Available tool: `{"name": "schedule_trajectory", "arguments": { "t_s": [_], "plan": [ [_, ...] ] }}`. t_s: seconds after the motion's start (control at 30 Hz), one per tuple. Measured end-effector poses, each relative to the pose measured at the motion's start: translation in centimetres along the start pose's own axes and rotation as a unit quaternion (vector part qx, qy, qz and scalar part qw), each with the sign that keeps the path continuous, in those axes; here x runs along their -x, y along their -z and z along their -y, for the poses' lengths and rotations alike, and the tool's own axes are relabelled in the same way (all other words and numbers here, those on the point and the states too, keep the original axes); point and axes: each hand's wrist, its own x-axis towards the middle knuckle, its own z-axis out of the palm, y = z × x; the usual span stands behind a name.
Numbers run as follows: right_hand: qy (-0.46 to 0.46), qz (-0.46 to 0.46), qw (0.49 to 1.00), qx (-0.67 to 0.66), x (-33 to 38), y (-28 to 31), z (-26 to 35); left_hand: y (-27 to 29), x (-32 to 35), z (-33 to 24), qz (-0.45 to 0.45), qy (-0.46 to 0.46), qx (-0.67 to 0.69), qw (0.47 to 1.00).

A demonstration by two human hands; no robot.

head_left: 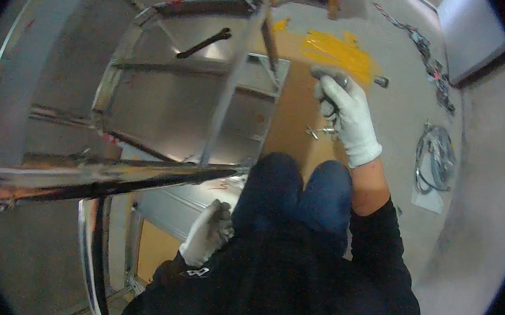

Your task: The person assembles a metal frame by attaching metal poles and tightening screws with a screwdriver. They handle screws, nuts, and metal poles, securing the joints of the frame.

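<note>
Okay, right hand (346,109) and left hand (207,233) curled, can't tell if grasping; don't knock metal fitting (328,130) left of your right wrist.

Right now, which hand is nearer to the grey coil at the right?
Right. The right hand is left of the grey coil and slightly higher in the picture; the left hand is much farther left and lower, near the left thigh.

White-gloved right hand (349,113); blue jeans (274,187); yellow tape (337,51); brown cardboard (293,112).
</note>
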Motion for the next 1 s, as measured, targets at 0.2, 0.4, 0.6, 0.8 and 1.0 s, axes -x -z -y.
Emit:
{"name": "schedule_trajectory", "arguments": {
  "t_s": [0.2,0.4,0.6,0.8,1.0],
  "plan": [
    [-0.104,-0.207,0.973,-0.02,5.4,9.3,-9.0,-8.1,-12.7,8.5,0.076,0.156,0.081,0.981],
    [-0.183,-0.194,0.961,-0.075,10.4,14.5,-15.3,-16.2,-26.1,16.8,0.176,0.181,0.032,0.967],
    [-0.226,-0.206,0.946,-0.106,10.1,15.5,-17.0,-19.0,-30.5,19.6,0.146,0.177,-0.105,0.968],
    [-0.23,-0.193,0.94,-0.162,8.3,14.2,-16.4,-19.6,-30.6,19.2,0.125,0.252,-0.022,0.959],
    [-0.21,-0.235,0.935,-0.161,7.7,13.9,-16.4,-17.8,-28.1,18.0,0.111,0.074,-0.173,0.976]
  ]
}}
